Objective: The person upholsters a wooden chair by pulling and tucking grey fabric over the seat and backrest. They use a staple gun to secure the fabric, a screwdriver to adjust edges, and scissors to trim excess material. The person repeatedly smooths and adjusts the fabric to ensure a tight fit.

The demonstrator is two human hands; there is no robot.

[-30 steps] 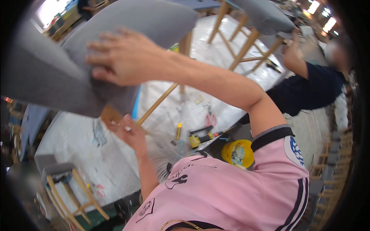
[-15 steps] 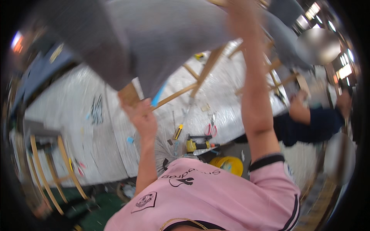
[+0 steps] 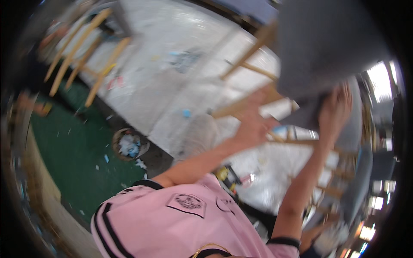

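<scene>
A grey upholstered chair [image 3: 322,47] with pale wooden legs is tilted up at the upper right, its edges blurred. My right hand [image 3: 337,107] grips the lower edge of its grey covering, fingers bent over the cloth. Lower and further left, my left hand [image 3: 251,127] is at a wooden chair leg [image 3: 269,95], its fingers smeared but seemingly closed around the wood. A dark grey flap of cloth hangs between the two hands. Below them, a yellow and black nail gun [image 3: 228,175] and red-handled scissors [image 3: 247,179] lie on the table.
Plastic sheeting covers the table [image 3: 159,86]. A blue scrap [image 3: 186,113] and a greyish heap [image 3: 185,61] lie on it. Another wooden-legged chair [image 3: 86,56] stands upper left, beside a person. A waste basket [image 3: 116,148] stands on the green floor [image 3: 64,146]. More grey chairs [image 3: 365,180] stand right.
My view has swung round, showing more green floor and the basket. The chair has shifted to the upper right. My right hand has come down from its top to its lower cloth edge.
</scene>
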